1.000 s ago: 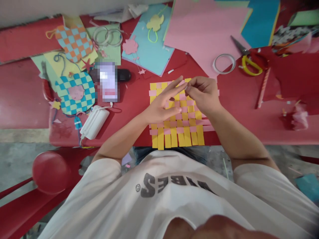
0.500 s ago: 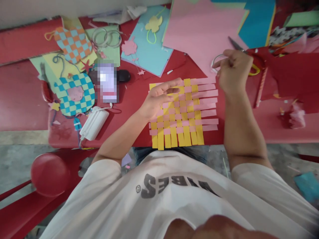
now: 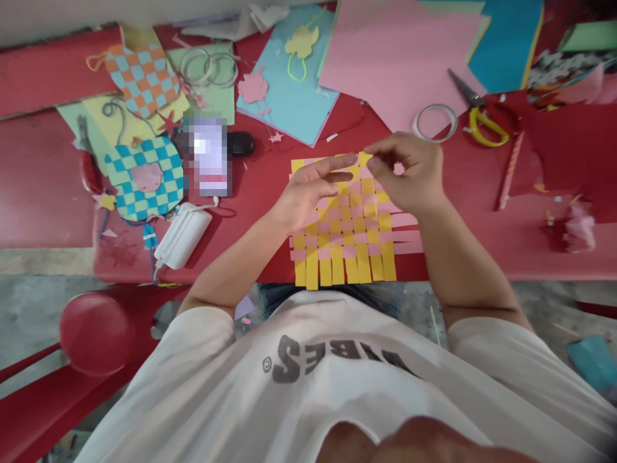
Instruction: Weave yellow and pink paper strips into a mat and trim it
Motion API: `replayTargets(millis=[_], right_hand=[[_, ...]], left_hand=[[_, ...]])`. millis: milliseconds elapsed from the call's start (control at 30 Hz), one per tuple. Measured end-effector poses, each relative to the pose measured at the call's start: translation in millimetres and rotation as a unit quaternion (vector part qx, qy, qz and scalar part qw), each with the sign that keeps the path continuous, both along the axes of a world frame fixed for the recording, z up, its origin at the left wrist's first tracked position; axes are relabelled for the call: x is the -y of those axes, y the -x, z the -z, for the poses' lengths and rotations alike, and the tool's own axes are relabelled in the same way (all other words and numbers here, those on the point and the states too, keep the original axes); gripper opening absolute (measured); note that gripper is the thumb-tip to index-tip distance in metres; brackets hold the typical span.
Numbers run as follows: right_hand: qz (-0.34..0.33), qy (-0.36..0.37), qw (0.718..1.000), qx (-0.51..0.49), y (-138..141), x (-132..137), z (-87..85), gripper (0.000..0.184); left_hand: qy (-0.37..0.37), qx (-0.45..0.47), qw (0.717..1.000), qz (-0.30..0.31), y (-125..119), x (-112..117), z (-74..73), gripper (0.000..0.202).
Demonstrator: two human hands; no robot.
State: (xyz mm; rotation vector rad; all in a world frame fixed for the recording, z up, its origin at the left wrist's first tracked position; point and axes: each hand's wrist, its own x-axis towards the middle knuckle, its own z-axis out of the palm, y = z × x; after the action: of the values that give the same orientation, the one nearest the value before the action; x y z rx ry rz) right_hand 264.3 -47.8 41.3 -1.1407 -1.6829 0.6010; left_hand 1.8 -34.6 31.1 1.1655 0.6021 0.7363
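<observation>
A woven paper mat [image 3: 354, 238] of yellow and pink strips lies on the red table near its front edge, with loose yellow ends toward me and loose pink ends to the right. My left hand [image 3: 308, 196] rests on its upper left part, fingers stretched out to the right. Over the mat's upper right corner is my right hand [image 3: 412, 168], thumb and index finger brought together by the top end of a yellow strip. Whatever those fingertips hold, if anything, is too small to make out.
Behind my right hand lie a tape roll [image 3: 435, 123] and yellow-handled scissors [image 3: 486, 125]. Pink paper sheets [image 3: 400, 58] spread at the back. Toward the left are a phone [image 3: 211, 154], a white power bank [image 3: 184, 236] and a teal checkered paper piece [image 3: 144, 180].
My right hand has moved left and toward me, from beside the tape roll and scissors to the mat's upper right corner. My left hand stays on the mat.
</observation>
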Motion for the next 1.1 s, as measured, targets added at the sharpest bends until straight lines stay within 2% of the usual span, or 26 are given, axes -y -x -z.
replayTargets(millis=[100, 200, 367, 567, 667, 867, 1100], right_hand=[[0.018, -0.025, 0.999, 0.038, 14.5, 11.6, -2.0, 0.025], [0.036, -0.021, 0.998, 0.055, 16.3, 13.3, -2.1, 0.022], [0.016, -0.028, 0.996, 0.086, 11.5, 10.8, -1.5, 0.021], [-0.011, -0.038, 0.991, 0.128, 9.2, 11.7, 3.0, 0.024], [-0.006, -0.03, 0.992, 0.126, 9.1, 12.1, 3.8, 0.026], [0.055, -0.047, 0.992, 0.101, 8.0, 9.4, 3.2, 0.023], [0.039, -0.065, 0.988, 0.131, 11.1, 13.2, 2.5, 0.021]], left_hand=[[0.006, 0.024, 1.0, -0.003, -1.2, 0.1, 1.7, 0.066], [-0.003, 0.035, 0.999, -0.002, -1.9, -0.1, 1.7, 0.062], [-0.039, 0.029, 0.999, 0.014, -1.5, -2.4, 6.0, 0.065], [-0.046, 0.036, 0.998, 0.022, 0.9, -5.6, 13.0, 0.07], [-0.037, 0.042, 0.998, 0.009, 3.6, -7.3, 10.0, 0.073], [-0.036, 0.037, 0.999, 0.003, 5.2, -6.5, -0.2, 0.066], [-0.073, 0.038, 0.996, 0.027, 3.2, -8.9, 5.5, 0.065]])
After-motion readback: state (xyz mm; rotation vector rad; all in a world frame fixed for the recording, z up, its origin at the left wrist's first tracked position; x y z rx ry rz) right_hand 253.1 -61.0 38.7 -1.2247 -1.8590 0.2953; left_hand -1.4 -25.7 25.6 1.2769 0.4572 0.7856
